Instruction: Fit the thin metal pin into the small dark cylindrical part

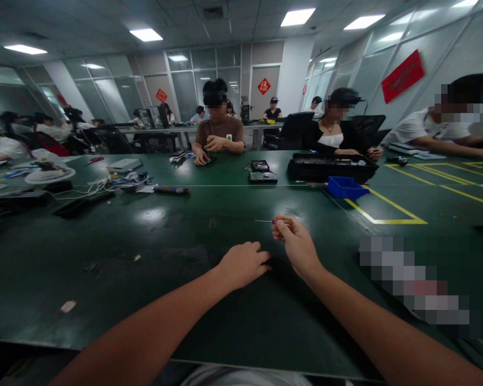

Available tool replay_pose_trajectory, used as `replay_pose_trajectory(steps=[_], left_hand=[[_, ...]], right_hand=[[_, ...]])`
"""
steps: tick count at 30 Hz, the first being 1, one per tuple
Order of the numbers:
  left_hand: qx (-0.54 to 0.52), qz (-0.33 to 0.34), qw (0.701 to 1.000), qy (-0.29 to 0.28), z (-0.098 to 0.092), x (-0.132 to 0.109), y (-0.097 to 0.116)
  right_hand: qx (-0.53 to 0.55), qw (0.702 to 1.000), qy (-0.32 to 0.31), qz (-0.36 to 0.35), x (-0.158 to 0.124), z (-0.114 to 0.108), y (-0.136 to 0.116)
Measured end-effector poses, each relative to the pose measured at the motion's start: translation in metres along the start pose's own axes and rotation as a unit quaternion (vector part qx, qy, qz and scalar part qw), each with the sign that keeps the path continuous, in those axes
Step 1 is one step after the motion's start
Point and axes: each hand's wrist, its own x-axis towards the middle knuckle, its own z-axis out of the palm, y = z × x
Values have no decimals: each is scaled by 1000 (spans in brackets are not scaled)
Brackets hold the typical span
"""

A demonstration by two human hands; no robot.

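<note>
My right hand (297, 241) is closed around a small screwdriver (264, 221). Its thin metal shaft points left, held above the green table (209, 321). A little lower and to the left, my left hand (243, 264) rests on the tabletop with the palm down. Its fingers are bent and somewhat apart, and no object shows in them. Dark shadow lies under the fingertips, so the surface right there is hard to make out.
A blurred-out object (410, 284) lies right of my right arm. Ahead are a blue bin (346, 187), a long black casing (332, 169), hard drives (262, 177) and a dark pen-shaped tool (172, 190). A white fan-like part (50, 175) and cables stand left. Several people sit opposite.
</note>
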Motion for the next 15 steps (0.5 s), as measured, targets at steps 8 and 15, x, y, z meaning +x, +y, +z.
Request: replay_pose_trajectory(steps=[8,15], left_hand=[[-224,-90,967,79,-13,-4,-19],[-458,-214,832,228,-25,-6,-57]], right_hand=[[5,1000,-4,8,0,0,-3],[2,1000,-13,19,0,-1,-3]])
